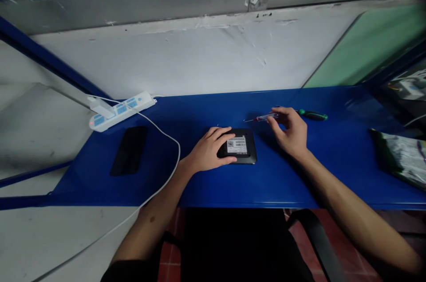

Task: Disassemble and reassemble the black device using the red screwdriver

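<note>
A flat black electronic box [252, 149] with rounded corners lies on the blue table, its white printed label facing up. My left hand [213, 149] grips the box's left part, thumb along the near side and fingers across the far side. To the right, my right hand [291, 131] is closed on a small screwdriver [266, 117] with a clear and red handle. Its thin shaft points left, above and beyond the box's far right corner, apart from it. Just past my right hand lies a green and black screwdriver [312, 115], partly hidden by the fingers.
On the blue table [233, 191], a black phone [129, 151] lies left. Behind it is a white power strip [123, 111] with a plug; its white cable [178, 149] loops near my left forearm. A silvery and green bag [404, 155] sits right. A white wall [206, 60] stands behind.
</note>
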Demonstrator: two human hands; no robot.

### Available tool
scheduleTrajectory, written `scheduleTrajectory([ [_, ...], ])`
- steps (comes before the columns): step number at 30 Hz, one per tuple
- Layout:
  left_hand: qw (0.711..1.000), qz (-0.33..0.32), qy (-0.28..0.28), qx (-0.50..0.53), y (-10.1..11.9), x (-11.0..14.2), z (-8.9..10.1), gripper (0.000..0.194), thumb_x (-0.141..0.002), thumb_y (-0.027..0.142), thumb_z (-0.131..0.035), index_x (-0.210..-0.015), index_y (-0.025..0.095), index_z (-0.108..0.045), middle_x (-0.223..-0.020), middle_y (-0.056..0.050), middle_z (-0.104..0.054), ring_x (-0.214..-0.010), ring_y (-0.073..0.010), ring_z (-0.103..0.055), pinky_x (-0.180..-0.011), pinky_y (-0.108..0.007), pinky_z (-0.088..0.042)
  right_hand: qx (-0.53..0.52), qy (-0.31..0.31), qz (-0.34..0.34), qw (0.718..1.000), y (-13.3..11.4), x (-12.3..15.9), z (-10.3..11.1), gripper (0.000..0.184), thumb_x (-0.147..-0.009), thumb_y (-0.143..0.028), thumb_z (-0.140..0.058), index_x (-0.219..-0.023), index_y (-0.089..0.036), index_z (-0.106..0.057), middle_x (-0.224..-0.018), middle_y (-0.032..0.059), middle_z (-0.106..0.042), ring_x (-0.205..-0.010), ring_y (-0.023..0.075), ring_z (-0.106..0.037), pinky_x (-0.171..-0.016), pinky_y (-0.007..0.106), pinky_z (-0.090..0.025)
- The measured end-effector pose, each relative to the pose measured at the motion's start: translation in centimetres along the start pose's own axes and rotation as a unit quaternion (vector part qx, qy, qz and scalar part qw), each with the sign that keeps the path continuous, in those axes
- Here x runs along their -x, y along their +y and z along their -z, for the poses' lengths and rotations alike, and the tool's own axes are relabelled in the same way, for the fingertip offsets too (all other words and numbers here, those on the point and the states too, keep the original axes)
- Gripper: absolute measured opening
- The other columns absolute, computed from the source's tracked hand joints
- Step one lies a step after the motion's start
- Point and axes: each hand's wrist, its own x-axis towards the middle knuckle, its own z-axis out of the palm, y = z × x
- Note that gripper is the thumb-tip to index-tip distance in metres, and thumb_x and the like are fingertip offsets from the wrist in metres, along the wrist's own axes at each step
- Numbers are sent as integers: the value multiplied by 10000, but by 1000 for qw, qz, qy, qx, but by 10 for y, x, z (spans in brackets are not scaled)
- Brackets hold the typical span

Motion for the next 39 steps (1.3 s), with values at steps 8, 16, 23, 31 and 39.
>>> scheduleTrajectory([
  [8, 1000, 5, -4, 3, 1, 0, 0, 668, -864, 542, -698, -1429, 268, -471, -1549, -73, -425, -1401, -341, -369, -1122, -559, -405, 2, 2, -4, 1000, 1, 0, 0, 284, -897, -401, -658, -1140, -254, -654, -1018, 64, -711, -821, 211, -714, -770, 406, -624],
  [16, 1000, 5, -3, 3, -1, 0, 0, 673, -865, 549, -700, -1421, 244, -476, -1551, -79, -423, -1406, -327, -358, -1132, -553, -397, -100, 56, -74, 991, 10, -4, 0, 292, -888, -403, -678, -1142, -271, -623, -926, 35, -705, -761, 214, -732, -750, 426, -623],
  [23, 1000, 4, 0, 10, -1, 1, -1, 667, -865, 545, -693, -1427, 263, -472, -1550, -77, -421, -1418, -341, -343, -1126, -574, -399, -190, 72, -155, 967, 23, -13, 0, 229, -862, -410, -701, -1048, -282, -662, -805, -15, -652, -616, 160, -685, -662, 374, -633],
  [31, 1000, 7, 0, 12, 1, 0, 1, 659, -853, 541, -705, -1413, 267, -491, -1540, -81, -435, -1418, -348, -345, -1119, -583, -401, -227, 42, -162, 959, 28, -12, -4, 238, -859, -434, -702, -1033, -275, -669, -720, -36, -615, -583, 142, -660, -611, 334, -636],
  [39, 1000, 9, -2, 8, 3, 0, 2, 665, -850, 534, -715, -1408, 245, -496, -1538, -86, -439, -1418, -337, -344, -1130, -565, -395, -196, 28, -160, 967, 15, -12, -1, 235, -848, -422, -712, -1022, -267, -675, -698, -42, -631, -579, 147, -669, -614, 323, -609],
])
